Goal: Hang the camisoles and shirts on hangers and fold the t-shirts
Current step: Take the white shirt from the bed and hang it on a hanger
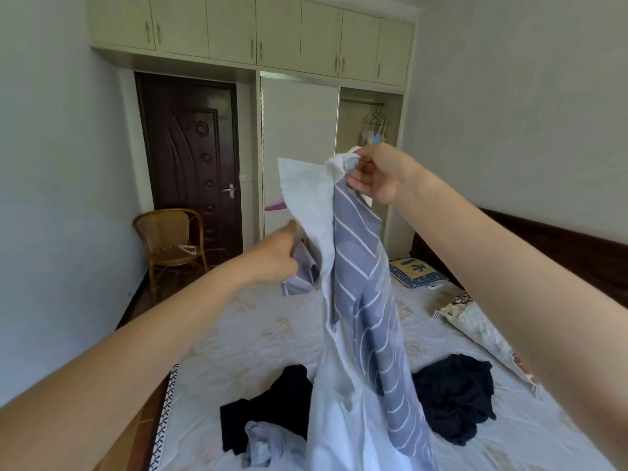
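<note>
Head view: the right hand (373,175) pinches the collar of a striped shirt (363,283) held up over the bed (272,328), its hem trailing near the front edge. The left hand (277,256) grips a bunched sleeve. With only a fingertip pinch on top, the collar could slip — likely dropping the shirt onto the dark clothes (452,399) below.

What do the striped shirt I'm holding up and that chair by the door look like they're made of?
Striped shirt: thin woven fabric, probably cotton or a blend, matte; it drapes limply and light shows through it. Chair: likely rattan or cane, with bent tan poles and a woven back.
</note>
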Available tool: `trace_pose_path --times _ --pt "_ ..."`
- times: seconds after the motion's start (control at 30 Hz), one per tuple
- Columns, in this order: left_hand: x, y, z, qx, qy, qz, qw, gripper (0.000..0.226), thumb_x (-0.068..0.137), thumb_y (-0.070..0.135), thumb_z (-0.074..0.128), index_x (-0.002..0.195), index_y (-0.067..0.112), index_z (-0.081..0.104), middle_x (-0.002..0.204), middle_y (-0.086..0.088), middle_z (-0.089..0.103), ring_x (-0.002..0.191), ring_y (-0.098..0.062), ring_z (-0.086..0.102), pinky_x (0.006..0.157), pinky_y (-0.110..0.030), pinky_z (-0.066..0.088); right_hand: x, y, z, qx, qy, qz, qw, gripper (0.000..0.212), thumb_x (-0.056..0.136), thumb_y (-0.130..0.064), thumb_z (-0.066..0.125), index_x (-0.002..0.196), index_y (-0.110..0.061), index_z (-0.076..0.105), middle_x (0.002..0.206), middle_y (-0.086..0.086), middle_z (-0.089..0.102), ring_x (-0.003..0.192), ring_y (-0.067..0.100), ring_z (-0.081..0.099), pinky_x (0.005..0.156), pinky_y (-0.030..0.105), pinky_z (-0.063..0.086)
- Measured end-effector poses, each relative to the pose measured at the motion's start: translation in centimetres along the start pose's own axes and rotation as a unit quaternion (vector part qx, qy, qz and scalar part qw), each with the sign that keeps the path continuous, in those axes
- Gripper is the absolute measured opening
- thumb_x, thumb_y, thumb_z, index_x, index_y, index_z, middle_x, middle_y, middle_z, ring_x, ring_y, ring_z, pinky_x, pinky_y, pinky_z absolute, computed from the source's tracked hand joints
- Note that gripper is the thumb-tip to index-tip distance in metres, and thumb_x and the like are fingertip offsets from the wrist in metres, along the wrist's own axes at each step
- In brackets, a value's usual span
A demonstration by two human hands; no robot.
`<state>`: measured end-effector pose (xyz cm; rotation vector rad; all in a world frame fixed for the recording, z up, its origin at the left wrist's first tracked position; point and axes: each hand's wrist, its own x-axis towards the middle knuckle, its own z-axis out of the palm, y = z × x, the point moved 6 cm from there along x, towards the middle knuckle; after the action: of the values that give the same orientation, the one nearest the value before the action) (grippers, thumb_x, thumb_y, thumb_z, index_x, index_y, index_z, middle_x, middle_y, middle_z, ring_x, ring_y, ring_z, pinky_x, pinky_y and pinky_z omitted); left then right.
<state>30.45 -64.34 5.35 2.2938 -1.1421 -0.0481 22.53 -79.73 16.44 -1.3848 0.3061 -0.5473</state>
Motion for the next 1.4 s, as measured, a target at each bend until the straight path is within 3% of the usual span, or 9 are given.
trace_pose_path --times 0.1,0.27,0.43,0.53,0.57,0.7,0.87,1.1,1.4 --pt "-2.1 2.2 1.7 -0.037 -0.040 0.092 0.994 0.084 0.074 0.030 0.083 0.144 0.021 0.037 0.141 0.010 0.041 0.126 -0.006 0.042 0.103 -0.025 0.039 -0.2 -0.6 -0.4 0.024 0.014 -0.013 1.000 0.021 0.100 -0.011 0.049 0.079 -0.010 0.051 0.069 0.002 0.048 0.057 0.011 0.051 0.045 0.020 0.053" --pt "-3.7 5.0 2.6 -0.178 -0.013 0.110 0.978 0.070 0.081 0.038 0.076 0.140 0.032 0.039 0.121 0.036 0.048 0.099 0.032 0.045 0.080 0.005 0.034 -0.4 -1.2 -0.7 0.044 0.038 -0.028 0.998 0.019 0.099 -0.008 0.049 0.080 -0.008 0.053 0.068 0.003 0.051 0.056 0.012 0.053 0.044 0.020 0.052" --pt "-3.2 3.4 4.6 -0.061 0.003 0.037 0.997 0.118 0.066 0.067 0.071 0.155 0.022 0.010 0.144 0.009 0.049 0.126 -0.013 0.052 0.102 -0.032 0.046 -0.4 -1.2 -0.8 0.071 0.044 -0.035 0.996 0.008 0.100 -0.008 0.050 0.094 -0.005 0.055 0.072 0.005 0.053 0.059 0.013 0.055 0.047 0.021 0.055" --pt "-2.6 2.9 3.9 -0.044 0.106 0.025 0.993 0.027 0.096 0.033 0.055 0.105 0.008 0.058 0.098 -0.007 0.068 0.095 -0.029 0.065 0.072 -0.032 0.048 -0.4 -1.4 -1.2 0.071 0.049 -0.041 0.995 0.014 0.099 -0.008 0.050 0.086 -0.006 0.055 0.070 0.005 0.053 0.060 0.014 0.056 0.048 0.022 0.056" --pt "-2.6 2.9 3.4 -0.053 0.140 0.026 0.988 0.023 0.099 0.022 0.048 0.082 0.009 0.056 0.084 -0.011 0.065 0.087 -0.032 0.064 0.065 -0.031 0.042 -0.4 -1.4 -1.4 0.069 0.053 -0.041 0.995 0.015 0.099 -0.007 0.051 0.085 -0.006 0.055 0.067 0.004 0.053 0.059 0.013 0.055 0.048 0.022 0.056" --pt "-2.9 0.8 1.4 -0.111 0.222 -0.003 0.969 0.031 0.095 0.003 0.047 0.065 0.007 0.050 0.063 -0.006 0.054 0.063 -0.021 0.048 0.051 -0.020 0.032 0.4 -0.9 -3.8 0.069 0.107 -0.026 0.991 0.017 0.096 -0.007 0.052 0.080 -0.010 0.051 0.041 -0.002 0.048 0.051 0.013 0.049 0.044 0.019 0.050" --pt "-2.5 -0.6 -2.5 -0.243 0.283 0.007 0.928 0.019 0.091 0.014 0.064 0.081 0.001 0.073 0.070 -0.013 0.064 0.070 -0.015 0.052 0.065 -0.030 0.039 0.8 2.8 -7.1 0.073 0.150 0.026 0.986 0.033 0.097 -0.008 0.051 0.066 -0.012 0.041 0.030 -0.004 0.039 0.028 0.008 0.043 0.040 0.019 0.048" --pt "0.4 1.4 -7.1 -0.159 0.324 0.037 0.932 0.019 0.093 0.012 0.060 0.101 0.005 0.075 0.093 -0.005 0.069 0.089 -0.013 0.057 0.066 -0.020 0.038 1.3 7.7 -9.2 0.108 0.154 0.088 0.978 0.035 0.099 -0.003 0.051 0.065 -0.003 0.047 0.037 0.006 0.055 0.030 0.010 0.055 0.038 0.025 0.052" --pt "2.0 2.4 -6.9 -0.158 0.304 0.019 0.940 0.030 0.094 0.022 0.061 0.067 0.009 0.060 0.070 -0.012 0.050 0.069 -0.018 0.043 0.059 -0.031 0.023 1.8 8.9 -10.7 0.143 0.159 0.119 0.970 0.018 0.096 -0.005 0.060 0.078 -0.001 0.059 0.048 0.009 0.063 0.034 0.013 0.060 0.036 0.026 0.051"
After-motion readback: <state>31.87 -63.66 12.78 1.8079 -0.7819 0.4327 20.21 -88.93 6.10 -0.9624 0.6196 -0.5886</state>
